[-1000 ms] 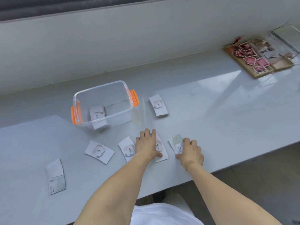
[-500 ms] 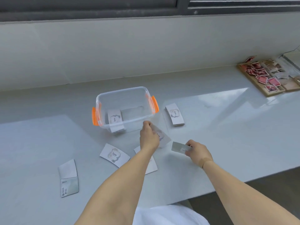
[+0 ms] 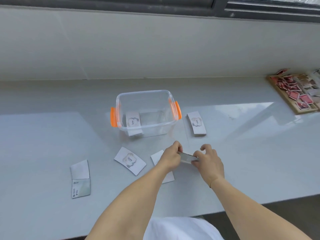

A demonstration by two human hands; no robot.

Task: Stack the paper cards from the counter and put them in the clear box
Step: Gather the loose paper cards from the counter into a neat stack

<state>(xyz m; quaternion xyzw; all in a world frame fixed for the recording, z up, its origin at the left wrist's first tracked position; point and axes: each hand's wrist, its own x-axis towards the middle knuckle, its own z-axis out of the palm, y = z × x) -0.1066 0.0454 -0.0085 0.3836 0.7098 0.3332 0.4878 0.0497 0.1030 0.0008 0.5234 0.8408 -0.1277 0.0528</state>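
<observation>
Two hands pinch small card stack [image 3: 187, 157] by its ends above bench [image 3: 242, 153]: left hand [image 3: 170, 157], right hand [image 3: 207, 161], fingers closed on it. Paper thin, light, slippery, bendable; grip edges. Clear box [image 3: 145, 113] just beyond fingers.

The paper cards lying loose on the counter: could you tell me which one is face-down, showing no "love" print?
The far-left card, nearest the counter's front edge. It shows a blank half and small print, while the card beside it shows "love".
</observation>
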